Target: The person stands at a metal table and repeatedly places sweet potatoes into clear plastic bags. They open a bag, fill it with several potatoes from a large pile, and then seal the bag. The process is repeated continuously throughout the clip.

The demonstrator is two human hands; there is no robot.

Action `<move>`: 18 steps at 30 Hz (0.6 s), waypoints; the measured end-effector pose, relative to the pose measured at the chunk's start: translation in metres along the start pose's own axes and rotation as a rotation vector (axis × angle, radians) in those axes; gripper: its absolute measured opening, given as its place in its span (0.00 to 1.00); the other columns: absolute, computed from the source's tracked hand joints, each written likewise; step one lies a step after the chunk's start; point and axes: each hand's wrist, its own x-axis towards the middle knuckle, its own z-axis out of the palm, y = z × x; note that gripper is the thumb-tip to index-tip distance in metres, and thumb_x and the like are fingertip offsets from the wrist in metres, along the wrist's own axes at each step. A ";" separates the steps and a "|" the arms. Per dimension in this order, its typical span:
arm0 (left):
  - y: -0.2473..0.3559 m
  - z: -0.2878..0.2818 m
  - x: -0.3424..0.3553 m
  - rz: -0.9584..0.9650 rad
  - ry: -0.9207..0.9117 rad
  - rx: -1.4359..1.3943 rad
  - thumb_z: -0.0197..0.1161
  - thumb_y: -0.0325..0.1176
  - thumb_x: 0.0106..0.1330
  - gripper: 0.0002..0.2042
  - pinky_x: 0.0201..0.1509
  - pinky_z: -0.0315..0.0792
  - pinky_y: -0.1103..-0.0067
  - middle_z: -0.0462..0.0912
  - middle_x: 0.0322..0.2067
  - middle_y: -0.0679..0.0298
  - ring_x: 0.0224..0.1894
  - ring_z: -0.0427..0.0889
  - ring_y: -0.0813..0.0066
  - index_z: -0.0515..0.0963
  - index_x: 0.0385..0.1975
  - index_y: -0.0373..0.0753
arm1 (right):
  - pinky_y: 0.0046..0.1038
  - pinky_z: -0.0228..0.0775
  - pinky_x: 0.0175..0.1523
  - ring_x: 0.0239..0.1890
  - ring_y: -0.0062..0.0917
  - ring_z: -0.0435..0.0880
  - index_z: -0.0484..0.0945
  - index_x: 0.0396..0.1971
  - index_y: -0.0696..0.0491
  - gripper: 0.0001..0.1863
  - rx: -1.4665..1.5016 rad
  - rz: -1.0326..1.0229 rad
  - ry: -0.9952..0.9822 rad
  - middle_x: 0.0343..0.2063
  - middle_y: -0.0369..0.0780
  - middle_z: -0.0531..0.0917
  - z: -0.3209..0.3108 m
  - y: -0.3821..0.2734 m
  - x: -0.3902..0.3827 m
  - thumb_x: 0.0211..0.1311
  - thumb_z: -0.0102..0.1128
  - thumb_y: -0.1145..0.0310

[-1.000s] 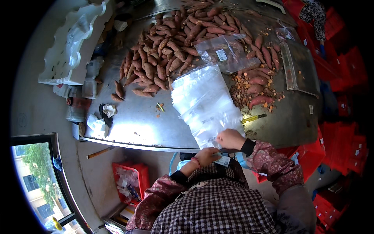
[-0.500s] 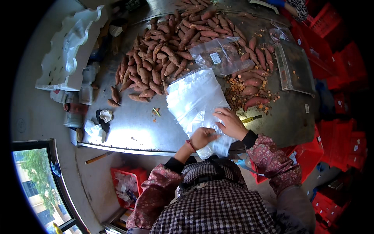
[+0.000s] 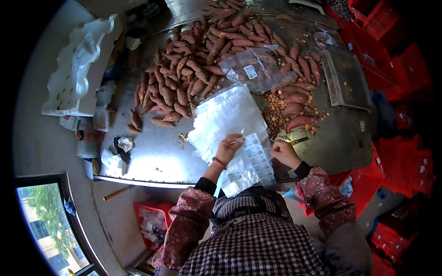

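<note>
A stack of clear plastic bags (image 3: 216, 115) lies on the steel table (image 3: 340, 147), with a sheet of printed labels (image 3: 258, 161) over its near part. My left hand (image 3: 229, 148) is closed at the sheet's left side, pinching what looks like a backing or bag edge. My right hand (image 3: 284, 153) is closed beside the sheet's right edge; what it holds, if anything, is too small to make out. Just beyond it lie a yellow box cutter (image 3: 298, 140) and some sweet potatoes with scraps (image 3: 299, 122). A labelled bag (image 3: 248, 69) rests against the big sweet potato pile (image 3: 184, 78).
A white foam box (image 3: 64, 92), containers (image 3: 87, 142) and crumpled wrappers (image 3: 124, 144) line the left side. A clear tray (image 3: 345, 83) lies at right, near stacked red crates (image 3: 400, 170). A red bin (image 3: 152, 221) stands below the table. A co-worker's patterned sleeve (image 3: 337, 8) shows top right.
My left hand has moved up onto the bags; my right hand moved up, then slightly down and rightward. The label sheet now lies spread over the bags. The co-worker's arm has mostly left view.
</note>
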 end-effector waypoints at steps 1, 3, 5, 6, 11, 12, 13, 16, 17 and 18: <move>0.000 -0.007 0.000 -0.085 0.052 -0.037 0.62 0.30 0.63 0.06 0.49 0.70 0.79 0.81 0.40 0.59 0.43 0.77 0.73 0.78 0.29 0.33 | 0.33 0.69 0.35 0.27 0.34 0.79 0.77 0.22 0.58 0.08 0.037 0.129 -0.117 0.23 0.44 0.79 -0.009 0.003 -0.006 0.45 0.65 0.69; 0.012 -0.016 -0.004 -0.184 0.027 -0.228 0.60 0.31 0.66 0.09 0.40 0.68 0.84 0.79 0.28 0.69 0.33 0.72 0.85 0.79 0.28 0.32 | 0.34 0.70 0.35 0.27 0.34 0.79 0.77 0.23 0.58 0.09 0.060 0.245 -0.307 0.22 0.44 0.79 -0.013 0.010 -0.019 0.46 0.64 0.68; 0.045 -0.021 -0.014 -0.253 -0.231 -0.115 0.59 0.32 0.67 0.09 0.35 0.67 0.83 0.75 0.23 0.72 0.28 0.69 0.86 0.79 0.30 0.32 | 0.34 0.70 0.35 0.27 0.35 0.79 0.78 0.25 0.57 0.09 0.029 0.222 -0.453 0.22 0.43 0.80 -0.010 0.019 -0.032 0.46 0.64 0.68; 0.051 -0.013 -0.024 -0.188 -0.337 -0.119 0.59 0.33 0.67 0.10 0.33 0.66 0.82 0.74 0.21 0.71 0.26 0.68 0.85 0.78 0.28 0.32 | 0.34 0.70 0.35 0.28 0.34 0.79 0.77 0.25 0.57 0.09 -0.038 0.206 -0.504 0.22 0.42 0.79 -0.010 0.012 -0.031 0.48 0.64 0.67; 0.025 0.016 -0.036 -0.222 -0.355 0.273 0.61 0.39 0.65 0.16 0.24 0.61 0.77 0.67 0.13 0.69 0.19 0.61 0.83 0.77 0.22 0.33 | 0.34 0.69 0.35 0.29 0.36 0.79 0.77 0.27 0.56 0.08 -0.047 0.062 -0.069 0.25 0.42 0.79 -0.029 -0.051 -0.019 0.54 0.60 0.67; 0.020 0.017 -0.037 -0.265 -0.413 0.273 0.61 0.40 0.65 0.16 0.24 0.61 0.77 0.67 0.13 0.69 0.19 0.61 0.83 0.77 0.21 0.32 | 0.34 0.69 0.35 0.29 0.37 0.79 0.77 0.28 0.56 0.07 0.073 0.033 -0.128 0.25 0.42 0.79 -0.031 -0.058 -0.017 0.54 0.60 0.68; 0.015 0.017 -0.040 -0.308 -0.469 0.272 0.60 0.40 0.65 0.17 0.24 0.62 0.77 0.68 0.13 0.69 0.19 0.61 0.83 0.77 0.21 0.32 | 0.33 0.69 0.35 0.30 0.37 0.78 0.77 0.29 0.57 0.07 0.192 0.002 -0.188 0.26 0.42 0.79 -0.031 -0.061 -0.017 0.54 0.60 0.68; 0.026 0.023 -0.052 -0.291 -0.612 0.174 0.60 0.40 0.66 0.16 0.26 0.64 0.78 0.71 0.15 0.68 0.21 0.64 0.83 0.77 0.24 0.31 | 0.30 0.70 0.35 0.27 0.32 0.79 0.78 0.31 0.57 0.08 0.074 -0.080 -0.251 0.26 0.42 0.80 -0.022 -0.064 -0.027 0.53 0.62 0.70; 0.026 0.023 -0.059 -0.257 -0.636 0.118 0.60 0.40 0.66 0.16 0.27 0.65 0.79 0.72 0.16 0.67 0.22 0.66 0.84 0.78 0.24 0.32 | 0.29 0.71 0.35 0.26 0.31 0.80 0.78 0.32 0.58 0.09 0.026 -0.063 -0.249 0.26 0.42 0.81 -0.019 -0.066 -0.032 0.52 0.62 0.70; 0.039 0.023 -0.063 -0.228 -0.688 0.187 0.60 0.40 0.65 0.14 0.29 0.66 0.79 0.72 0.17 0.66 0.22 0.66 0.83 0.78 0.27 0.33 | 0.27 0.72 0.36 0.29 0.27 0.81 0.79 0.35 0.56 0.11 0.338 -0.091 -0.261 0.30 0.42 0.83 -0.010 -0.056 -0.031 0.51 0.63 0.70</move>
